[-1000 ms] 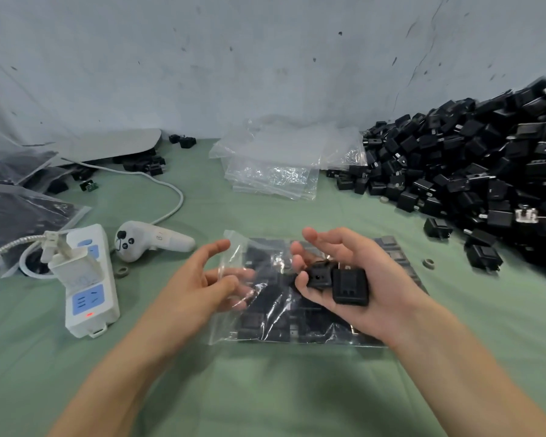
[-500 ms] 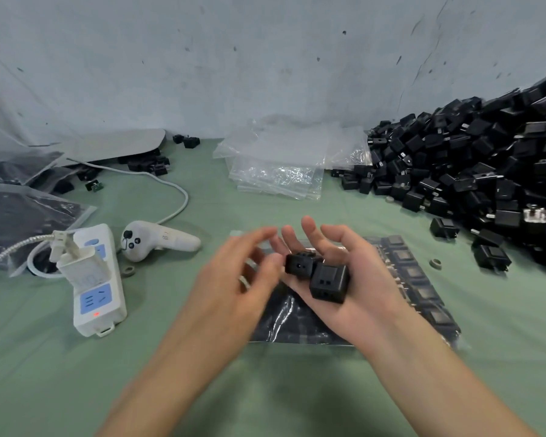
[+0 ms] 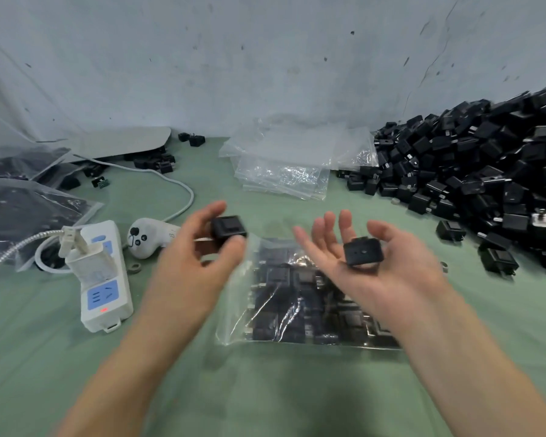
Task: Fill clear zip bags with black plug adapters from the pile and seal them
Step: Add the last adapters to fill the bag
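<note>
A clear zip bag [image 3: 284, 298] partly filled with black plug adapters lies flat on the green table, under and between my hands. My left hand [image 3: 189, 263] pinches one black adapter [image 3: 228, 230] between thumb and fingers, just left of the bag's top. My right hand [image 3: 375, 266] is palm up above the bag with a second black adapter [image 3: 361, 254] lying on it, thumb against its edge. The big pile of black adapters [image 3: 486, 171] fills the right side.
A stack of empty clear bags [image 3: 284, 171] lies at the back centre. A white power strip [image 3: 103, 279] with a plugged charger, a white controller [image 3: 148, 236] and a cable sit at the left. Filled bags [image 3: 22, 212] lie at the far left.
My left hand let go of the bag, reached to my right palm and took one of the two adapters away to the left. The bag now lies flat on the table.
</note>
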`<action>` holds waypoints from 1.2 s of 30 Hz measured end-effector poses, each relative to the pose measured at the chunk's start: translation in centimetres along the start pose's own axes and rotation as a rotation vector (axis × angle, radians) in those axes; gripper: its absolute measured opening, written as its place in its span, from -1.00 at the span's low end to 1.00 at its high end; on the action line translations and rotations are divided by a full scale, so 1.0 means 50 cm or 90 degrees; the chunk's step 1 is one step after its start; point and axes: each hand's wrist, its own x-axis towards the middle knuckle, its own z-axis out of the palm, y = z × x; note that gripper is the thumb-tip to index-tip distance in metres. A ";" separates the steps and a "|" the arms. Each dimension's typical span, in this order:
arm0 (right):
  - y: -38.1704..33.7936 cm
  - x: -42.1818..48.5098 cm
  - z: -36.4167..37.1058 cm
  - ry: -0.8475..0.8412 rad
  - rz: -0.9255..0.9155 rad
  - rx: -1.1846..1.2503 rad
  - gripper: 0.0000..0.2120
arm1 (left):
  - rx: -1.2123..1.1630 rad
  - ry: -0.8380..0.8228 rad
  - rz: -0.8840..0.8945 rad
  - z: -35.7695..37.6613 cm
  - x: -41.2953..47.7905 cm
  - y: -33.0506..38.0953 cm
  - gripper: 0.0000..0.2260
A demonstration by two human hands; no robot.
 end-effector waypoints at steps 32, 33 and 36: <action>-0.053 0.015 -0.066 -0.083 -0.353 -1.758 -0.56 | -0.316 0.058 -0.405 0.005 0.018 -0.067 -0.83; -0.062 0.014 -0.064 -0.095 -0.319 -1.746 -0.56 | -0.321 0.050 -0.410 0.008 0.016 -0.064 -0.83; -0.077 0.010 -0.060 -0.093 -0.282 -1.733 -0.55 | -0.327 0.005 -0.424 0.011 0.011 -0.059 -0.83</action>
